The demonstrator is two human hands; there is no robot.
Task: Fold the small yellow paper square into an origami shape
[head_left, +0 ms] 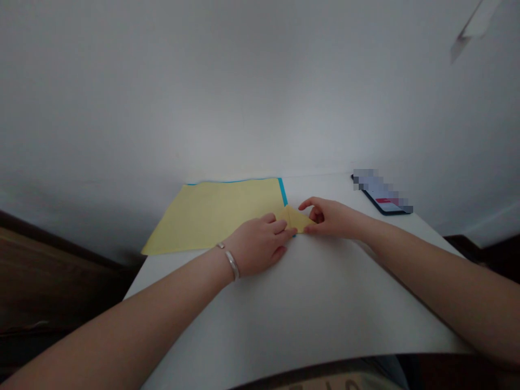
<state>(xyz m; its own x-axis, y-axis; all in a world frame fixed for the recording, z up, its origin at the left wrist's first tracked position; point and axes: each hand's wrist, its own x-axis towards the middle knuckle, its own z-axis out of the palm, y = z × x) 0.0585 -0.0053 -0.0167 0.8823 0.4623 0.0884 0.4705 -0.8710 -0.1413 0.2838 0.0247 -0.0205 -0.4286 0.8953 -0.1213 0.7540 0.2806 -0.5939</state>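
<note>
A small piece of yellow paper (298, 219), folded to a point at the top with a crease down its middle, lies on the white table. My left hand (262, 244), with a silver bracelet at the wrist, rests its spread fingertips on the left part and lower edge of this paper and covers some of it. At the right corner, my right hand (325, 216) pinches the paper between thumb and curled fingers, while its index finger arches above. The exact contact under the right fingers is partly hidden.
Large yellow sheets (219, 208) with blue paper (283, 190) showing along the edges lie at the back left of the table (309, 303). A phone (384, 195) lies at the back right. The wall (244, 92) rises directly behind the table.
</note>
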